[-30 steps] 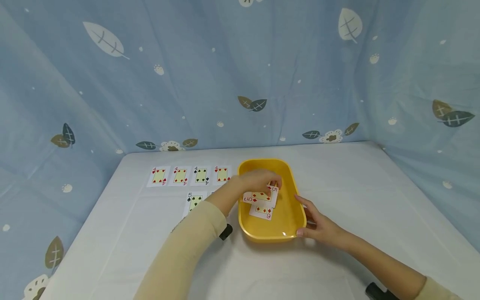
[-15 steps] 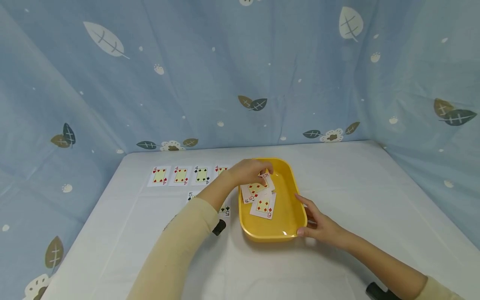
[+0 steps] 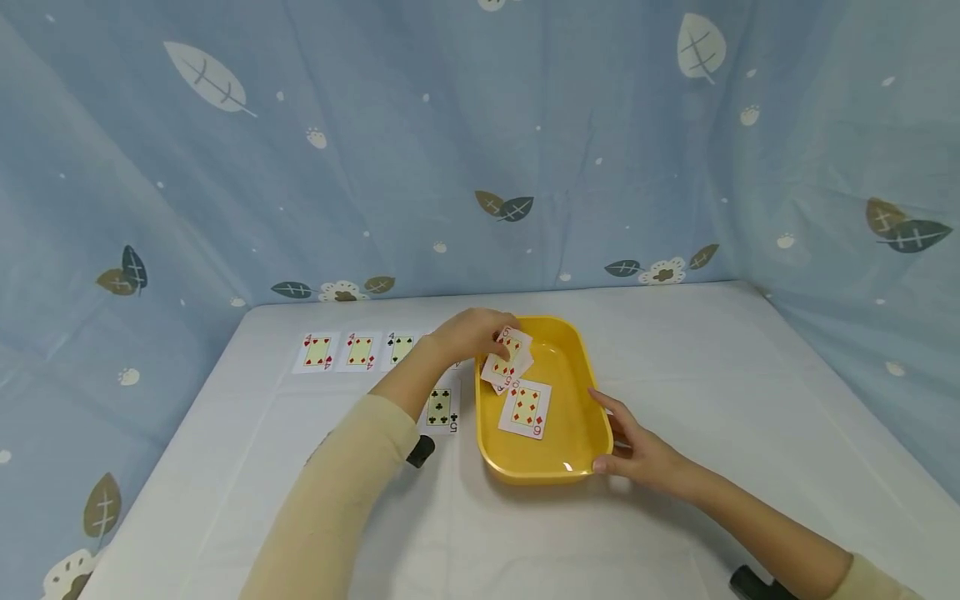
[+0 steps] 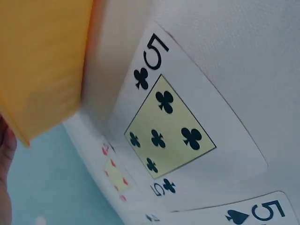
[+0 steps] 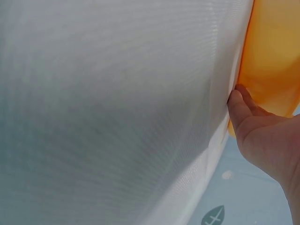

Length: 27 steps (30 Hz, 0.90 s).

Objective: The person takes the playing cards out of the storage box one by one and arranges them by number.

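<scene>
My left hand (image 3: pixel 476 335) pinches a five of diamonds (image 3: pixel 510 350) at the left rim of a yellow plastic tray (image 3: pixel 572 400). At least one more card shows behind it; whether that one is held too, I cannot tell. A six of diamonds (image 3: pixel 525 408) lies face up on the tray floor. On the tray's right side, my right hand (image 3: pixel 643 450) grips the rim, thumb near the front corner; some fingers are hidden beneath. Close under the left wrist, a five of clubs (image 4: pixel 164 131) lies on the table, with a five of spades (image 4: pixel 262 213) beside it.
A row of fours starts at the table's back left with a four of hearts (image 3: pixel 318 352), then a four of diamonds (image 3: pixel 361 352); my left arm partly covers the row. White cloth (image 3: pixel 697 358) covers the table. A blue leaf-print curtain (image 3: pixel 420 150) hangs behind.
My left hand has moved left and back with the five of diamonds, from mid-tray to the left rim. The six of diamonds is now fully uncovered. The right hand has stayed put.
</scene>
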{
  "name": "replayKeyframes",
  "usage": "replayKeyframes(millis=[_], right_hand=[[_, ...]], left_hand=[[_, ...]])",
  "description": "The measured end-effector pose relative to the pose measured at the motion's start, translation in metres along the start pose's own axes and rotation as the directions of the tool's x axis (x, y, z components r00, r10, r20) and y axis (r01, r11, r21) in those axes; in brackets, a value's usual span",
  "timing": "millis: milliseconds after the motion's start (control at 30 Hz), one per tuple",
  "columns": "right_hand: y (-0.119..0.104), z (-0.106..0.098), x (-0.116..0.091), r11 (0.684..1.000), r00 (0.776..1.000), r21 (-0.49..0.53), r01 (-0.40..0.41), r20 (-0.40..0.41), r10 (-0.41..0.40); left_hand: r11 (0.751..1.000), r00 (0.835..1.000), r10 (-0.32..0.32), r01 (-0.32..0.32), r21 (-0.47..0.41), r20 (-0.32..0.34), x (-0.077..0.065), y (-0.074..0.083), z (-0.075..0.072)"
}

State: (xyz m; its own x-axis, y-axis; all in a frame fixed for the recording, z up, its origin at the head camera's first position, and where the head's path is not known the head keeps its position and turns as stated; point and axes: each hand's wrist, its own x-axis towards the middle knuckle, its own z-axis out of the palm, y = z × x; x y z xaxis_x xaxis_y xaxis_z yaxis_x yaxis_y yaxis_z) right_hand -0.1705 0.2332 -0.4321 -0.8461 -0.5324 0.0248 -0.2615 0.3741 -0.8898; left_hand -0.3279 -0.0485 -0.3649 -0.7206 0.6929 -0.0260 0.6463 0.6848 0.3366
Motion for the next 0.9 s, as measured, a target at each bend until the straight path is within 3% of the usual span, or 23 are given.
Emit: replayKeyframes(millis=[133, 267, 400, 500, 633, 733, 900], right_hand=[[-0.001, -0.001, 0.0, 1.0, 1.0, 0.004, 0.021, 0.005, -0.021], [-0.002, -0.001, 0.0, 0.999, 1.0, 0.009, 0.031, 0.003, -0.031], [-0.002, 0.0, 0.0, 1.0, 1.0, 0.003, 0.019, 0.001, -0.019], [-0.002, 0.0, 0.0, 1.0, 1.0, -0.005, 0.009, -0.002, -0.009], [-0.003, 0.001, 0.0, 1.0, 1.0, -0.02, -0.003, -0.007, 0.003], [-0.003, 0.001, 0.0, 0.999, 1.0, -0.032, -0.004, -0.004, 0.003], [-0.003, 0.001, 0.001, 0.999, 1.0, -0.034, 0.005, 0.003, -0.005]], left_hand=[[0.991, 0.997, -0.048, 0.04, -0.124, -0.057, -0.006, -0.009, 0.0], [0.988, 0.99, -0.02, -0.002, -0.154, -0.14, -0.011, -0.014, 0.001], [0.984, 0.972, 0.019, -0.059, -0.166, -0.236, -0.016, -0.017, 0.002], [0.975, 0.944, 0.064, -0.127, -0.18, -0.322, -0.019, -0.019, 0.003], [0.964, 0.894, 0.111, -0.203, -0.173, -0.434, -0.024, -0.02, 0.003], [0.955, 0.863, 0.121, -0.237, -0.18, -0.491, -0.028, -0.021, 0.001], [0.921, 0.823, 0.144, -0.314, -0.229, -0.549, -0.036, -0.023, -0.004]])
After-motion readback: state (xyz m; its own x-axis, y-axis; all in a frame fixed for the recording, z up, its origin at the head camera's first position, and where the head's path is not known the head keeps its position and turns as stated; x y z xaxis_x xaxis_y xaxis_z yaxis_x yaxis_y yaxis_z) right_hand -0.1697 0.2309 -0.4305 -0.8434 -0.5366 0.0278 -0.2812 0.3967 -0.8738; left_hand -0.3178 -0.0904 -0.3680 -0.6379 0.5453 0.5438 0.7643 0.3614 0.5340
